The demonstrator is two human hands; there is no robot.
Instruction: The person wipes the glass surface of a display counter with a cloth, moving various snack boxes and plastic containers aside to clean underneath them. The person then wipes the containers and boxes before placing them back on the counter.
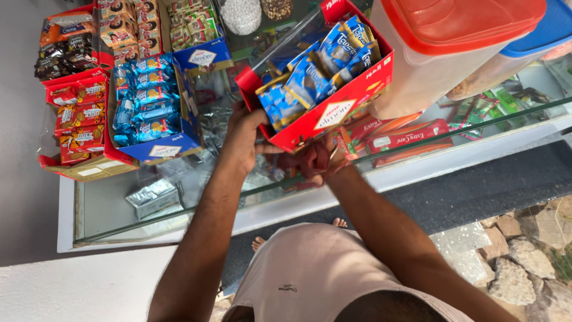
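**Colours and Patterns at the Counter**

Red box (333,107): red walls with a white diamond label; blue and yellow packets (316,71) inside. Blue box (164,146): blue walls, white diamond label, light-blue packets (146,98). Jar lid (462,21): orange-red, on a translucent white jar (417,77). Second lid (551,27): blue. Shirt (316,277): pale pink. Counter frame (119,238): white.
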